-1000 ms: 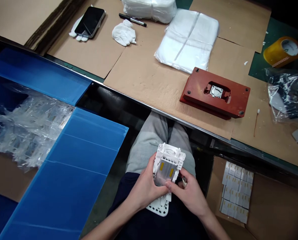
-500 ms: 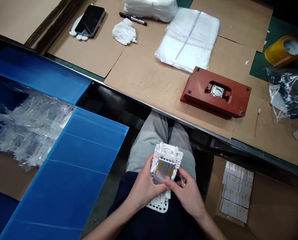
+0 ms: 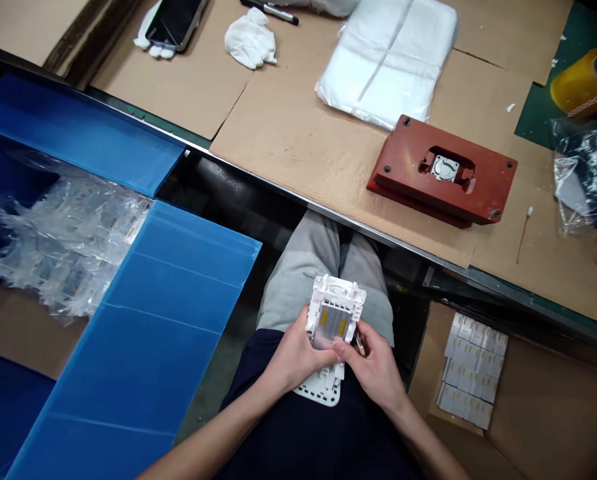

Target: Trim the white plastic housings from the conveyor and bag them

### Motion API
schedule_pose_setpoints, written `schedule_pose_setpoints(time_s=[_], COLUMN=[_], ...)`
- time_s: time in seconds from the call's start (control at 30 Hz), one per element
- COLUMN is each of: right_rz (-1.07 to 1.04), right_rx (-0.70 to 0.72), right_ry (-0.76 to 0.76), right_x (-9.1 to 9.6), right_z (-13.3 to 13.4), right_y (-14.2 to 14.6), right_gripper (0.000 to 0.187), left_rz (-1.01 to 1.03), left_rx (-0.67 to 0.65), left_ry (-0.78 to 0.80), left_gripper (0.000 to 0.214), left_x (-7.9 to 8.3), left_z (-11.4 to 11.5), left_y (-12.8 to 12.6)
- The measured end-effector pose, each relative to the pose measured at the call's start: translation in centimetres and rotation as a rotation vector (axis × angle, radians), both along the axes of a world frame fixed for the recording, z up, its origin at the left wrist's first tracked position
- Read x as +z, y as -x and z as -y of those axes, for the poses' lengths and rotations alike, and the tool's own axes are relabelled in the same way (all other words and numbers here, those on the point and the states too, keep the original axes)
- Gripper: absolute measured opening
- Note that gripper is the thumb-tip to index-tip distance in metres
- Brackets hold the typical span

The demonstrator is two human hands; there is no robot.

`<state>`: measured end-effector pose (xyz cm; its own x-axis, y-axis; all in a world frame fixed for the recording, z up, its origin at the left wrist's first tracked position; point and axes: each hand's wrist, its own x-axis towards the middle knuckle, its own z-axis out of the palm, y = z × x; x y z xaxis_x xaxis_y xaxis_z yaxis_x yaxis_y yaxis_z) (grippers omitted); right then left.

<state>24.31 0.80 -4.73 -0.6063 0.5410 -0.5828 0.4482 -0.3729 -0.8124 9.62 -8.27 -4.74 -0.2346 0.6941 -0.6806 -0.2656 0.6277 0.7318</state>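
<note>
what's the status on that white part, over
Left hand and right hand both holding white plastic frame, yellow strips showing. Blue plastic sheet off to left, not touching.

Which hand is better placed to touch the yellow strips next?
Probably the right hand: its fingers press the middle of the white plastic part, nearest the yellow strips, while the left hand holds its side.

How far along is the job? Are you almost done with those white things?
Maybe partway. Done: rows of small white pieces with yellow patches lie in the cardboard box. In hand: a white plastic frame, gripped by the left hand and right hand. Left: a big heap of parts in clear plastic lies beside the blue sheet.
</note>
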Motion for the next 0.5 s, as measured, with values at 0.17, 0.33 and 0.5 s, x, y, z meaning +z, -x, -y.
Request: schedule_pose_setpoints(time_s=[0.17, 0.33, 0.5], right_rz=[-0.032, -0.031, -0.043], right_rx=[-0.026, -0.022, -0.061], right_ry=[0.099, 0.151, 0.056], right_x=[0.31, 0.25, -0.23], right_z=[-1.0, -1.04, -0.33], right_y=[0.26, 0.42, 0.65], right_gripper=[0.047, 0.045, 0.04], left_rz=[0.01, 0.005, -0.043], left_rx=[-0.004, 0.018, -0.014], left_ry=[0.017, 0.046, 0.025], left_gripper=[0.067, 0.067, 0.064], left_x=[0.27, 0.11, 0.01], left_z=[-0.44, -0.33, -0.61], left_y=[0.28, 0.2, 0.48])
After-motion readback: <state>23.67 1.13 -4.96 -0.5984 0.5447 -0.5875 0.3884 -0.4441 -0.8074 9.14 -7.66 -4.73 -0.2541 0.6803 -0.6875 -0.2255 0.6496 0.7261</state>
